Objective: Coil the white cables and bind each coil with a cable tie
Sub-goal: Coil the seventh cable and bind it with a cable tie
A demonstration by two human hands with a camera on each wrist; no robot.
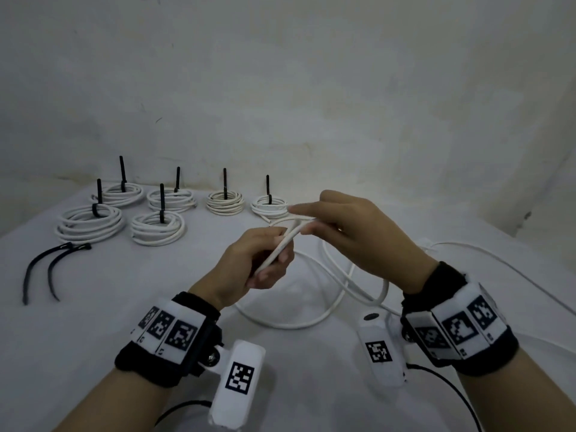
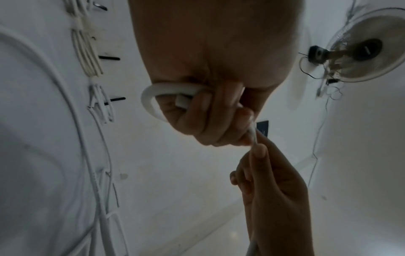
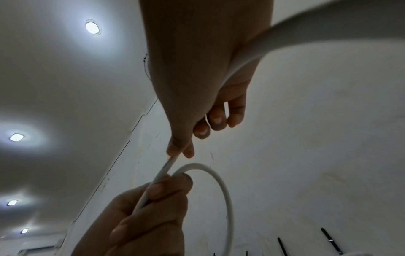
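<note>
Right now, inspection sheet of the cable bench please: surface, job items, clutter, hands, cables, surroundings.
Surface: table under a white cloth, lit dimly.
Job's things: six bound coils at far left, tie tails upright; two spare black ties lying loose at left.
Clutter: nothing seen.
Hands: left hand grips the white cable; right hand pinches it just beyond.
Cables: the uncoiled cable lies in loose loops under the hands and trails off right; black wrist-camera leads near the front edge.
Surroundings: stained white wall; wall fan; ceiling lights.
</note>
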